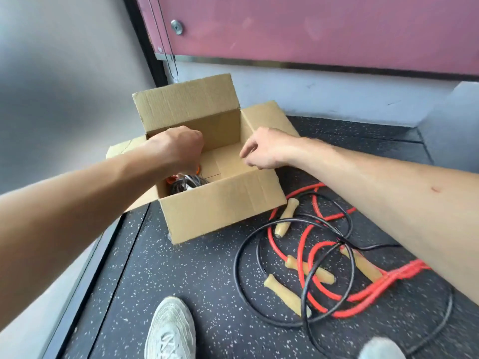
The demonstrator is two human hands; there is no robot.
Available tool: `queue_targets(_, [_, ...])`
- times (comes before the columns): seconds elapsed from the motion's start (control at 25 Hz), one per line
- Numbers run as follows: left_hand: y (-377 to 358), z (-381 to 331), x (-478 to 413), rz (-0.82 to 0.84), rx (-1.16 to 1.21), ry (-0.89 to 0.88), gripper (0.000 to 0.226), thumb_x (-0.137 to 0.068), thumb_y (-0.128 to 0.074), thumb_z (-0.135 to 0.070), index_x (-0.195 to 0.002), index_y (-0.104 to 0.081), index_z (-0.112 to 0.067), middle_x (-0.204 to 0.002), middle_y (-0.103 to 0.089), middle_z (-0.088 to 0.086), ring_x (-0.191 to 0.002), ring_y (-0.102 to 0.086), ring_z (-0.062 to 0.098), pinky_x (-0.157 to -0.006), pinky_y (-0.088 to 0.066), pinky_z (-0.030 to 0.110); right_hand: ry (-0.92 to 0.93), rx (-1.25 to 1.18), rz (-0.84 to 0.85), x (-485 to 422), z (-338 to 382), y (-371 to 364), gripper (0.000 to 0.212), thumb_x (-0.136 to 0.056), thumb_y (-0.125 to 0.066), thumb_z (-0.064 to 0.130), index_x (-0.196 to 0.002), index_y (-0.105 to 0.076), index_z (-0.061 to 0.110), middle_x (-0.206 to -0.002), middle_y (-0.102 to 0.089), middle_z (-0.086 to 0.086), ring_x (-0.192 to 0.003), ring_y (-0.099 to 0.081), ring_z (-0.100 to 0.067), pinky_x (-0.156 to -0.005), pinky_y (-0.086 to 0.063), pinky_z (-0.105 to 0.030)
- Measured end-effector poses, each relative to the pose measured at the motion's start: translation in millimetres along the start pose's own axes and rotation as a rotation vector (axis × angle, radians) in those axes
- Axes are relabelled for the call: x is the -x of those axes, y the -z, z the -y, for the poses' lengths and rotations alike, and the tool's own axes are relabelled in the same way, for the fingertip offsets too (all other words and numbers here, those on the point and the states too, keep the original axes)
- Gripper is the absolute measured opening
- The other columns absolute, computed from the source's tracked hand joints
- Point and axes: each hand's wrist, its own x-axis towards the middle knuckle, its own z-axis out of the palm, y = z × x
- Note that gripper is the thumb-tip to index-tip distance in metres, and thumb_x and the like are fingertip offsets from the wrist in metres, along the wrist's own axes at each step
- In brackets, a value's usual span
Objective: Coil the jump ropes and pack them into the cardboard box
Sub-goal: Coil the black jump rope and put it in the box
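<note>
Your left hand [178,149] reaches into the cardboard box [223,203], fingers curled down over a coiled rope [185,183] tucked in the corner to leave room. I cannot tell whether it grips the rope. Your right hand [261,151] hovers relaxed and empty above the box. The red rope [404,272] and black rope [236,263] lie tangled on the floor [194,268].

Soft even light; warped edges (wide lens), left perhaps blurred.

My left hand [176,149] reaches forward and down on a bare, outstretched arm, knuckles up, fingers curled under and out of sight; I cannot tell whether they hold anything. My right hand [261,149] hangs beside it, apart, wrist bent, fingers loosely curled, gripping nothing.
</note>
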Motion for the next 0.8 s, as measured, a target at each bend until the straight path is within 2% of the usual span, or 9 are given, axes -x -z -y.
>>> queue_targets(0.08, [30.9, -18.2, 45.7, 0.073, -0.076, -0.067, 0.016, -0.072, -0.068, -0.008, -0.086, -0.074, -0.013, -0.068, -0.068, 0.000, -0.063, -0.065, 0.016, -0.056, -0.058, 0.028, -0.039, 0.009, 0.003, 62.5, -10.2, 12.4, 0.026, -0.087, -0.059, 0.011, -0.099, -0.079, 0.024, -0.085, -0.073, 0.009, -0.079, -0.068, -0.014, -0.083, -0.057, -0.024])
queue_targets(0.16, [57.6, -38.3, 79.5, 0.119, -0.118, -0.125, 0.002, -0.078, -0.072, -0.013, -0.078, -0.074, -0.012, -0.064, -0.068, -0.003, -0.059, -0.064, 0.012, -0.055, -0.056, 0.026, -0.079, -0.028, -0.005, 116.5, -17.5, 18.2, 0.023, -0.088, -0.062, 0.013, -0.100, -0.078, 0.024, -0.088, -0.075, 0.005, -0.074, -0.070, -0.014, -0.076, -0.055, -0.021])
queue_targets(0.24, [73.4, -58.9, 91.5, 0.127, -0.103, -0.169, 0.014, -0.081, -0.076, -0.026, -0.090, -0.077, -0.015, -0.080, -0.075, -0.005, -0.076, -0.071, 0.013, -0.058, -0.056, 0.026, -0.114, -0.067, -0.018, 158.9, -23.5, 21.7, 0.021, -0.089, -0.063, 0.014, -0.102, -0.077, 0.024, -0.092, -0.076, 0.003, -0.077, -0.074, -0.018, -0.071, -0.053, -0.020])
queue_targets(0.32, [81.8, -86.4, 100.9, 0.125, -0.056, -0.238, 0.025, -0.081, -0.075, -0.034, -0.100, -0.076, -0.017, -0.083, -0.077, -0.006, -0.088, -0.072, 0.013, -0.069, -0.059, 0.030, -0.140, -0.089, 0.003, 187.7, -34.7, 20.8, 0.019, -0.088, -0.065, 0.015, -0.098, -0.076, 0.027, -0.096, -0.077, 0.000, -0.083, -0.075, -0.019, -0.080, -0.058, -0.028])
queue_targets(0.44, [68.4, -143.8, 116.8, 0.206, 0.044, -0.272, 0.014, -0.086, -0.069, -0.026, -0.092, -0.073, -0.014, -0.058, -0.072, -0.006, -0.063, -0.073, 0.007, -0.068, -0.059, 0.028, -0.187, -0.150, 0.036, 203.3, -63.9, 9.9, 0.017, -0.088, -0.064, 0.016, -0.084, -0.072, 0.031, -0.093, -0.078, -0.003, -0.076, -0.074, -0.014, -0.086, -0.060, -0.035])
queue_targets(0.52, [35.8, -183.2, 124.3, 0.251, 0.100, -0.267, 0.025, -0.087, -0.065, -0.030, -0.087, -0.071, -0.006, -0.057, -0.072, -0.003, -0.054, -0.070, 0.010, -0.066, -0.060, 0.027, -0.234, -0.168, 0.059, 205.4, -84.6, -3.7, 0.019, -0.088, -0.061, 0.016, -0.083, -0.073, 0.031, -0.091, -0.078, -0.002, -0.074, -0.075, -0.014, -0.080, -0.059, -0.032])
queue_targets(0.6, [-10.9, -221.7, 122.8, 0.318, 0.130, -0.277, 0.046, -0.087, -0.065, -0.041, -0.098, -0.061, 0.003, -0.080, -0.075, 0.003, -0.072, -0.072, 0.018, -0.071, -0.058, 0.031, -0.296, -0.254, 0.093, 205.4, -113.1, -24.0, 0.022, -0.091, -0.056, 0.015, -0.095, -0.075, 0.026, -0.096, -0.077, -0.001, -0.080, -0.076, -0.017, -0.072, -0.055, -0.031])
queue_targets(0.68, [-58.4, -251.1, 119.1, 0.404, 0.220, -0.246, 0.057, -0.087, -0.065, -0.046, -0.125, -0.055, -0.003, -0.116, -0.067, 0.010, -0.106, -0.065, 0.028, -0.085, -0.052, 0.036, -0.379, -0.349, 0.108, 204.0, -136.6, -50.9, 0.028, -0.094, -0.051, 0.015, -0.111, -0.072, 0.021, -0.100, -0.074, -0.002, -0.087, -0.075, -0.021, -0.069, -0.055, -0.030])
queue_targets(0.8, [-115.8, -275.9, 107.8, 0.485, 0.520, -0.092, 0.074, -0.089, -0.066, -0.038, -0.146, -0.032, -0.006, -0.134, -0.055, 0.014, -0.122, -0.056, 0.032, -0.094, -0.047, 0.038, -0.474, -0.396, 0.163, 193.5, -160.1, -100.8, 0.039, -0.100, -0.046, 0.018, -0.134, -0.060, 0.007, -0.125, -0.065, -0.012, -0.107, -0.066, -0.030, -0.081, -0.056, -0.035])
